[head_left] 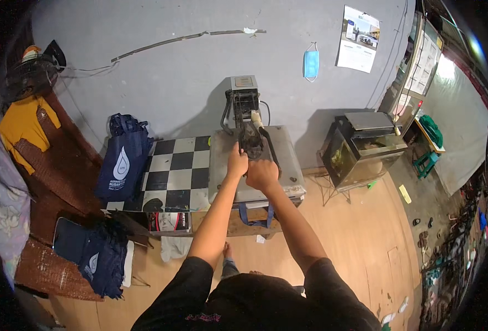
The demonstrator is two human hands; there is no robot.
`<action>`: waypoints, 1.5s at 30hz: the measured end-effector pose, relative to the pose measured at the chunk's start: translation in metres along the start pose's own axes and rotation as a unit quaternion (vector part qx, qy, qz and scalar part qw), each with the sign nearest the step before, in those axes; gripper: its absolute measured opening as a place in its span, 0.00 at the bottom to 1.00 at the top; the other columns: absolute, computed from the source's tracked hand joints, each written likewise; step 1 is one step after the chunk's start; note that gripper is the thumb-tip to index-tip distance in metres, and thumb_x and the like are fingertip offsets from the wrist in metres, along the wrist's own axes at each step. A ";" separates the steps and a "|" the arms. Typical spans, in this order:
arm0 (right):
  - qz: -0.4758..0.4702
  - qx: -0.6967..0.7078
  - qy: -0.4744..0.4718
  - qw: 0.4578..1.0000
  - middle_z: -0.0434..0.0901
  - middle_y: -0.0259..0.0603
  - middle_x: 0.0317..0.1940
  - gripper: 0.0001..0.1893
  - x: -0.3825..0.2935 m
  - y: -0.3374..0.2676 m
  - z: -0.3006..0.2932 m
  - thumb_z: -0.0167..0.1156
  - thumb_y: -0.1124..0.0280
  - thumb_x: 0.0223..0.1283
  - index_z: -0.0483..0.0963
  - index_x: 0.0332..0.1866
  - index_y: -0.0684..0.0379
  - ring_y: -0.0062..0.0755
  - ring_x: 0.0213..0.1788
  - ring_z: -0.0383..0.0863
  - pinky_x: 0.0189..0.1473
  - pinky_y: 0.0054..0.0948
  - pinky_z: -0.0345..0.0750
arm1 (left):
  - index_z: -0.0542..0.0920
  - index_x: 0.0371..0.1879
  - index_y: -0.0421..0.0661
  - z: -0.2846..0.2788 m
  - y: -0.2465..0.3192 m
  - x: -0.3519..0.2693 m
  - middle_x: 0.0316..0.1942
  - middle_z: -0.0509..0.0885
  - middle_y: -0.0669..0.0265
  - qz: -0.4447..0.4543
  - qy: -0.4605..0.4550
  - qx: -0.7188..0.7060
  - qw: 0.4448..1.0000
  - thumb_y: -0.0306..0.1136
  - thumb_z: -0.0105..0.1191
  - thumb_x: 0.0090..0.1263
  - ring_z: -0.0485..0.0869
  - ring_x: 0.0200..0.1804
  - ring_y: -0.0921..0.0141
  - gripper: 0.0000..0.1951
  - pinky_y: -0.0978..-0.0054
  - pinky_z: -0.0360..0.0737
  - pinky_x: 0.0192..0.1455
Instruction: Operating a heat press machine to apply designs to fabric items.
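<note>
Both my hands are at the front of a heat press, whose broad grey upper plate lies over a table. My left hand grips the dark metal handle of the press. Close beside it, my right hand is closed in a fist around the handle's front end; the fingers hide the part they hold. Behind my hands rise the machine's dark frame and its grey control box. Navy straps of a bag hang from under the plate's front edge.
A checkered tabletop carries a stack of printed navy bags on the left. More navy bags lie on a brown woven seat. A glass aquarium stands to the right. A fan is at far left.
</note>
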State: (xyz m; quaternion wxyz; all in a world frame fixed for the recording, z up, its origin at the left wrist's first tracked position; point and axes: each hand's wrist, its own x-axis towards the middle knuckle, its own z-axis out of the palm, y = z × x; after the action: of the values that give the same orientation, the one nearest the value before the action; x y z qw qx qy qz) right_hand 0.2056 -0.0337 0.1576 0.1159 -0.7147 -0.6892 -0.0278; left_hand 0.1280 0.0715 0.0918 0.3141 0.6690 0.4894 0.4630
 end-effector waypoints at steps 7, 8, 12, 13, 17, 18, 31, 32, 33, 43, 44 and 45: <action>-0.002 -0.001 -0.003 1.000 0.85 0.46 0.27 0.07 0.002 0.003 0.002 0.60 0.65 0.46 0.82 0.25 0.54 0.43 0.34 0.87 0.36 0.38 0.81 | 0.64 0.67 0.41 -0.007 0.016 -0.004 0.58 0.75 0.44 -0.044 -0.045 -0.005 0.998 0.32 0.46 0.71 0.74 0.60 0.48 0.25 0.59 0.70 0.61; -0.004 0.004 -0.001 1.000 0.84 0.48 0.27 0.08 0.002 0.002 0.002 0.60 0.63 0.47 0.82 0.25 0.54 0.45 0.33 0.86 0.36 0.39 0.81 | 0.66 0.65 0.40 -0.007 0.016 -0.006 0.54 0.77 0.43 -0.024 -0.024 -0.006 0.999 0.30 0.45 0.68 0.76 0.57 0.46 0.25 0.57 0.72 0.58; -0.006 0.009 -0.009 1.000 0.84 0.49 0.26 0.08 0.001 0.004 -0.001 0.60 0.63 0.47 0.82 0.24 0.54 0.47 0.33 0.86 0.37 0.41 0.81 | 0.68 0.64 0.40 -0.009 0.023 -0.008 0.50 0.80 0.42 0.001 -0.014 0.009 1.000 0.28 0.44 0.65 0.78 0.53 0.45 0.25 0.55 0.74 0.55; -0.004 0.010 -0.014 1.000 0.84 0.49 0.26 0.08 0.001 0.004 -0.002 0.60 0.63 0.47 0.82 0.24 0.54 0.47 0.33 0.86 0.37 0.41 0.81 | 0.67 0.64 0.40 -0.009 0.025 -0.008 0.50 0.80 0.43 0.004 -0.021 0.018 1.000 0.28 0.44 0.65 0.78 0.52 0.45 0.25 0.55 0.74 0.55; 0.002 -0.010 -0.088 0.996 0.86 0.46 0.34 0.08 0.003 -0.001 -0.014 0.59 0.66 0.48 0.83 0.31 0.53 0.41 0.39 0.87 0.42 0.37 0.80 | 0.63 0.69 0.43 -0.017 0.022 -0.004 0.63 0.72 0.46 -0.080 -0.096 0.008 0.992 0.45 0.46 0.75 0.71 0.65 0.49 0.28 0.62 0.67 0.65; 0.002 -0.010 -0.088 0.996 0.86 0.46 0.34 0.08 0.003 -0.001 -0.018 0.59 0.66 0.48 0.83 0.31 0.53 0.41 0.39 0.87 0.42 0.37 0.80 | 0.63 0.69 0.43 -0.019 0.016 -0.003 0.63 0.72 0.46 -0.079 -0.097 0.008 0.992 0.45 0.46 0.75 0.71 0.65 0.49 0.28 0.62 0.67 0.65; -0.041 -0.002 -0.086 0.995 0.85 0.51 0.31 0.10 0.012 0.005 -0.011 0.56 0.66 0.47 0.82 0.30 0.57 0.47 0.36 0.87 0.38 0.41 0.82 | 0.77 0.52 0.33 -0.074 -0.118 -0.049 0.46 0.83 0.46 -0.348 -0.063 -0.033 0.935 0.66 0.64 0.49 0.81 0.52 0.52 0.45 0.56 0.76 0.54; -0.041 -0.003 -0.088 0.995 0.85 0.51 0.31 0.10 0.012 0.005 -0.012 0.55 0.66 0.47 0.83 0.30 0.57 0.47 0.36 0.87 0.38 0.40 0.82 | 0.76 0.52 0.31 -0.073 -0.125 -0.047 0.45 0.83 0.47 -0.335 -0.061 -0.032 0.940 0.64 0.64 0.51 0.81 0.51 0.54 0.44 0.60 0.76 0.54; -0.041 -0.004 -0.089 0.995 0.85 0.51 0.31 0.10 0.013 0.004 -0.012 0.55 0.66 0.47 0.83 0.30 0.57 0.47 0.36 0.87 0.38 0.40 0.82 | 0.75 0.53 0.30 -0.071 -0.132 -0.047 0.45 0.83 0.48 -0.322 -0.058 -0.030 0.944 0.63 0.65 0.52 0.81 0.50 0.56 0.44 0.63 0.75 0.54; -0.027 -0.028 -0.109 0.993 0.85 0.45 0.30 0.10 0.015 0.010 -0.003 0.58 0.65 0.48 0.82 0.34 0.54 0.42 0.36 0.86 0.40 0.39 0.80 | 0.77 0.47 0.30 -0.066 -0.127 -0.053 0.35 0.85 0.51 -0.263 -0.006 -0.017 0.965 0.61 0.65 0.52 0.84 0.42 0.57 0.40 0.64 0.77 0.50; -0.023 -0.027 -0.112 0.993 0.85 0.45 0.30 0.09 0.014 0.010 -0.002 0.59 0.65 0.48 0.82 0.32 0.55 0.42 0.35 0.86 0.40 0.39 0.80 | 0.77 0.47 0.30 -0.065 -0.124 -0.056 0.35 0.85 0.51 -0.264 -0.003 -0.016 0.965 0.61 0.65 0.53 0.84 0.42 0.57 0.40 0.64 0.77 0.50; -0.021 -0.026 -0.112 0.993 0.84 0.45 0.30 0.09 0.014 0.009 -0.003 0.59 0.64 0.47 0.82 0.31 0.55 0.42 0.35 0.86 0.41 0.39 0.80 | 0.77 0.46 0.30 -0.066 -0.121 -0.056 0.34 0.85 0.52 -0.263 0.003 -0.016 0.965 0.61 0.64 0.53 0.84 0.42 0.58 0.40 0.64 0.77 0.50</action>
State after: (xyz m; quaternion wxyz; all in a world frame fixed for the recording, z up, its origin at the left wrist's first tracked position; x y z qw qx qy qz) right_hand 0.2158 -0.0206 0.1624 0.0183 -0.7014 -0.7118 0.0321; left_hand 0.0178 0.0554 -0.0072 0.4339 0.5106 0.6413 0.3738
